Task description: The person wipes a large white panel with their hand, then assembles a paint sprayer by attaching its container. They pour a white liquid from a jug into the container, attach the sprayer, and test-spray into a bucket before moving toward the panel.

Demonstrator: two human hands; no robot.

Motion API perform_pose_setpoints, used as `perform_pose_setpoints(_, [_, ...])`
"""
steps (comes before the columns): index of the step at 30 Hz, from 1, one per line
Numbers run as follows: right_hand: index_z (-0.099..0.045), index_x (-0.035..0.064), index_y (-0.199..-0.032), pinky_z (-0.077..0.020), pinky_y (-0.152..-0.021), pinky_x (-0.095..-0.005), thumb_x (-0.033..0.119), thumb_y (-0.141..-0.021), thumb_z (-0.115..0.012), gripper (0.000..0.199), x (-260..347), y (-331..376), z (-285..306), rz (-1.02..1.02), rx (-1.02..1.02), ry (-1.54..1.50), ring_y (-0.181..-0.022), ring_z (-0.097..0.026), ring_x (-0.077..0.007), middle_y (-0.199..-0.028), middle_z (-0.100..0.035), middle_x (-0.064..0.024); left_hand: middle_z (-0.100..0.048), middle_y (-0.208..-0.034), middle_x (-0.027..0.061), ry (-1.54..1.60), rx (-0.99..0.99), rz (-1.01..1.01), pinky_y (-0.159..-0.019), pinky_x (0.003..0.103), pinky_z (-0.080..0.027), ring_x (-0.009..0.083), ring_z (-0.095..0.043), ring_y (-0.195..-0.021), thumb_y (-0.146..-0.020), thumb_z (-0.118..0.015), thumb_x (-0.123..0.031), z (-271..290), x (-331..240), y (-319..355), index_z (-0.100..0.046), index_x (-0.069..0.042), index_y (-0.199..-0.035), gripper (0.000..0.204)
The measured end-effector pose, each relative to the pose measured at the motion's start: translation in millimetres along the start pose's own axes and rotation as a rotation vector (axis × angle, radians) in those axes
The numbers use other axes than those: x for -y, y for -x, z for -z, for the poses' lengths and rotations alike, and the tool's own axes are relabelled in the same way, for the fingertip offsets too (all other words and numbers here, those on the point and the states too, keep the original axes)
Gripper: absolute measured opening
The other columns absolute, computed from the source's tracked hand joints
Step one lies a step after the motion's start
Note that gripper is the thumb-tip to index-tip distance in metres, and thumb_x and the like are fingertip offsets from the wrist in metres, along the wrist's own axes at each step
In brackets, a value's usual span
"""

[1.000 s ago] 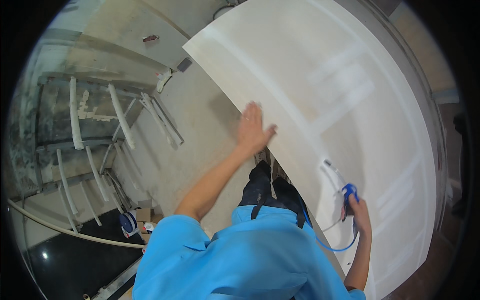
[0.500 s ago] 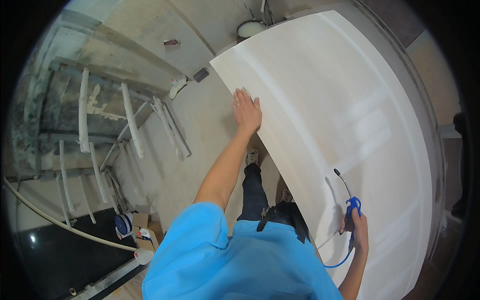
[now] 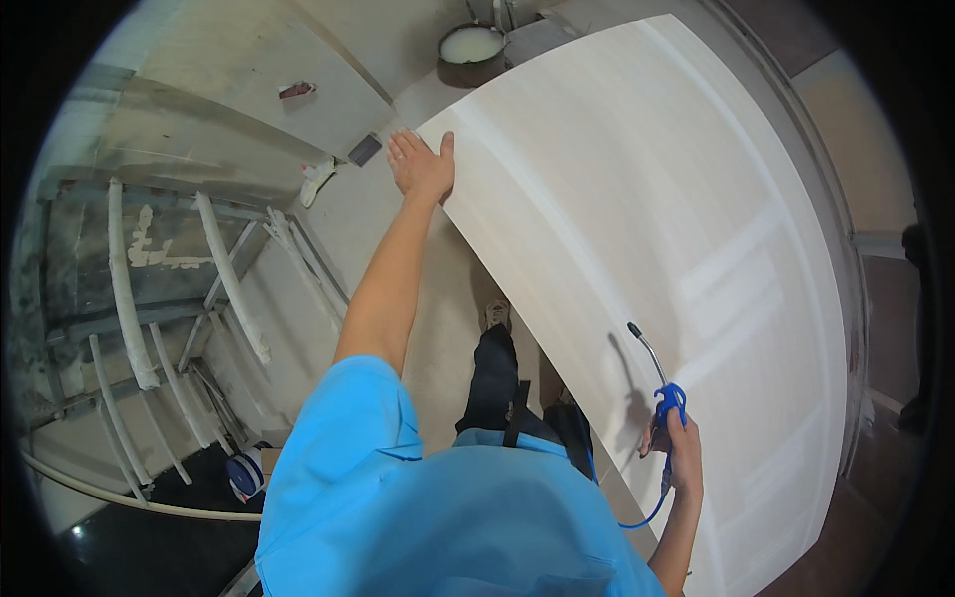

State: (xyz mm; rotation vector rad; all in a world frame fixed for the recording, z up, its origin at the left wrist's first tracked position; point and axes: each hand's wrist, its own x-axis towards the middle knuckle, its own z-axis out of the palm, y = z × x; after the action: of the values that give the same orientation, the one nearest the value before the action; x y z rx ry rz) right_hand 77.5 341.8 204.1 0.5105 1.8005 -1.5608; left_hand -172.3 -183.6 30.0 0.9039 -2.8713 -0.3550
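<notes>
1. A worker in a blue shirt (image 3: 468,517) grips a blue air gun (image 3: 669,400) in the right hand (image 3: 683,453), fingers wrapped round its handle, above the near part of a white board (image 3: 637,179); its nozzle (image 3: 650,353) points toward the board's far end.
2. The left hand (image 3: 422,169), fingers spread and palm hidden, lies over the board's left edge near its far corner, well apart from the air gun.
3. Counted around the board: one air gun, one blue hose (image 3: 652,514), one bucket (image 3: 472,60) of pale liquid beyond the far edge, one grey block (image 3: 365,149) left of the far corner.
4. Floor (image 3: 444,308) stretches left of the board toward white poles (image 3: 121,289); a shoe (image 3: 497,314) stands beside the board's left edge.
</notes>
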Motion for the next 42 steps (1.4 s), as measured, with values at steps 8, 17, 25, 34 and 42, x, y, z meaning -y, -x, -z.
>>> perform_pose_setpoints(8, [-0.059,0.0035,-0.098,-0.0545,-0.062,-0.0313,0.058,-0.104,-0.055,0.055,-41.6,6.0,65.4,0.001,0.067,0.076,-0.06,-0.065,-0.0184,-0.073,-0.066,-0.0087,-0.018,-0.168,0.0327,-0.051,0.025,-0.176,-0.13,0.048,-0.01,0.042,-0.015,-0.159,-0.102,-0.037,-0.07,-7.7,-60.8,274.0,-0.02,0.014,-0.159,0.103])
perform_pose_setpoints(17, [-0.06,0.0031,-0.1,-0.0559,-0.064,-0.0327,0.06,-0.105,-0.052,0.057,-109.3,-5.5,136.7,-0.006,0.146,0.055,-0.062,-0.068,-0.0198,-0.075,-0.067,-0.0088,-0.018,-0.166,0.0366,0.188,0.133,-0.303,-0.129,0.051,-0.012,0.0465,-0.015,-0.158,-0.102,-0.048,-0.061,-30.2,-103.7,497.3,-0.021,0.017,-0.157,0.099])
perform_pose_setpoints(25, [-0.062,0.0045,-0.101,-0.054,-0.069,-0.0292,0.06,-0.104,-0.053,0.057,-85.6,0.0,118.2,-0.057,0.257,0.174,-0.069,-0.07,-0.0184,-0.08,-0.071,-0.0088,-0.014,-0.166,0.0382,0.136,0.081,-0.101,-0.13,0.05,-0.01,0.0463,-0.014,-0.158,-0.105,-0.043,-0.061,-36.4,-95.0,360.1,-0.019,0.018,-0.157,0.098])
perform_pose_setpoints(34, [-0.06,-0.0003,-0.104,-0.0587,-0.07,-0.0365,0.063,-0.103,-0.052,0.064,-50.1,-7.4,74.5,-0.047,0.224,0.195,-0.067,-0.07,-0.024,-0.079,-0.069,-0.0138,-0.016,-0.167,0.0367,0.144,-0.092,0.065,-0.13,0.049,-0.007,0.0447,-0.013,-0.158,-0.102,-0.037,-0.07,-37.0,-49.8,150.6,-0.019,0.017,-0.158,0.104])
perform_pose_setpoints(42, [-0.062,-0.0001,-0.104,-0.0563,-0.072,-0.0355,0.06,-0.105,-0.051,0.061,-13.3,-14.0,37.0,-0.051,0.148,0.121,-0.069,-0.069,-0.0224,-0.08,-0.068,-0.0118,-0.019,-0.167,0.0351,-0.011,-0.097,0.046,-0.13,0.047,-0.01,0.0448,-0.016,-0.158,-0.1,-0.032,-0.076,-32.0,-3.7,4.2,-0.022,0.015,-0.158,0.108])
